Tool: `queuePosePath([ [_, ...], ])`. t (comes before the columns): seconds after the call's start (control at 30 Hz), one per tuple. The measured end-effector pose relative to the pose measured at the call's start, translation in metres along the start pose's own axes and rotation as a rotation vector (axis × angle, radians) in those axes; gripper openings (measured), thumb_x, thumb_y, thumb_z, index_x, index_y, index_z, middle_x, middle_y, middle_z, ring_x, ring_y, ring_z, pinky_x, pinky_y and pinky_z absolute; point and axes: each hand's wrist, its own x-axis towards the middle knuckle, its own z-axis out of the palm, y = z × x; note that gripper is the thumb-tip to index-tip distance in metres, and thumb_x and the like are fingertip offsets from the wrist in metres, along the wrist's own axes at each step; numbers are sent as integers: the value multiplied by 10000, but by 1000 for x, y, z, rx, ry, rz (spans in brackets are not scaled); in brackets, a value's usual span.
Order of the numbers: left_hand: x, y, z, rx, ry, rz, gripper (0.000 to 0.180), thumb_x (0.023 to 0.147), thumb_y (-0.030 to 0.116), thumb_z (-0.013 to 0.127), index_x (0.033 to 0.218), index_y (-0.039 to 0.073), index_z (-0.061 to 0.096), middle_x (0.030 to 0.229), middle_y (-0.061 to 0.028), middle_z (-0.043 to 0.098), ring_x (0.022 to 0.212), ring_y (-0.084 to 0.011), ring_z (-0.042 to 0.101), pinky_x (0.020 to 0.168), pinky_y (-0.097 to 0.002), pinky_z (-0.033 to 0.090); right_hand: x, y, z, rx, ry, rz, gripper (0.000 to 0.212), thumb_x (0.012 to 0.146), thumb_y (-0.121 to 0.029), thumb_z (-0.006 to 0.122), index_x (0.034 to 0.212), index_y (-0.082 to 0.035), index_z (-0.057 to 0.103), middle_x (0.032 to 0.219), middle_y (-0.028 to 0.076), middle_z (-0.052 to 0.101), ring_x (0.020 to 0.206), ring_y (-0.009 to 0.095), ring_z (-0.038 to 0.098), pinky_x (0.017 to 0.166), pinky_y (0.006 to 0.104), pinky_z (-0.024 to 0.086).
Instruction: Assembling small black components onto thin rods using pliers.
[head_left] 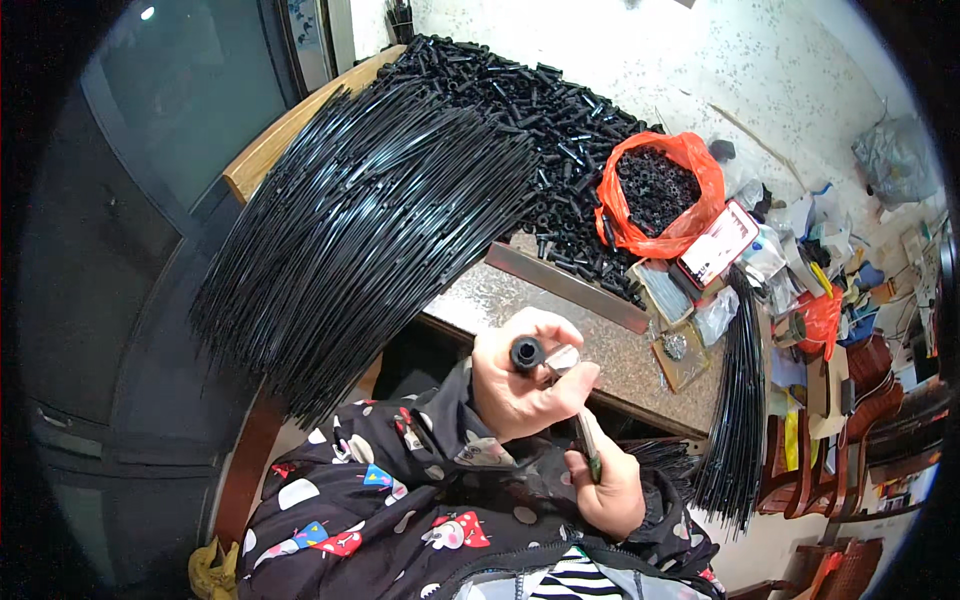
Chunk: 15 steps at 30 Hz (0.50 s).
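Near the table's front edge, my left hand [525, 385] is closed round a short black tube [527, 353], its round open end facing up. Beside the tube, a shiny metal piece [563, 360] shows between my thumb and fingers. Lower and to the right, my right hand [608, 490] grips a slim tool [586, 445] with a metal part and a dark green end. Its kind cannot be made out, nor whether the metal piece belongs to it. My fingers hide much of both things.
Long thin black rods [370, 210] overhang the table [620, 370] at left. Short black tubes [570, 150] lie heaped behind a metal bar [565, 285]. A red plastic bag [660, 235] holds small black parts. A phone [718, 245] and another rod bundle [732, 410] are at right.
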Motion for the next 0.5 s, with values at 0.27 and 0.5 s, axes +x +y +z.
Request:
queuePosePath([
  [0.27, 3, -9, -5, -6, -86, 84, 507, 569, 109, 792, 973, -27, 517, 596, 48, 489, 506, 3, 404, 461, -142, 293, 3, -2, -8, -63, 72, -82, 522, 732, 42, 550, 1230, -47, 422, 783, 159, 534, 666, 280, 575, 626, 282, 455],
  [0.5, 4, 0, 0, 75, -22, -22, 382, 594, 151, 760, 846, -9, 522, 589, 57, 435, 500, -5, 322, 463, -169, 236, -4, 9, 0, -34, 28, -33, 540, 685, 76, 542, 1207, -20, 444, 753, 147, 527, 626, 258, 557, 608, 272, 448],
])
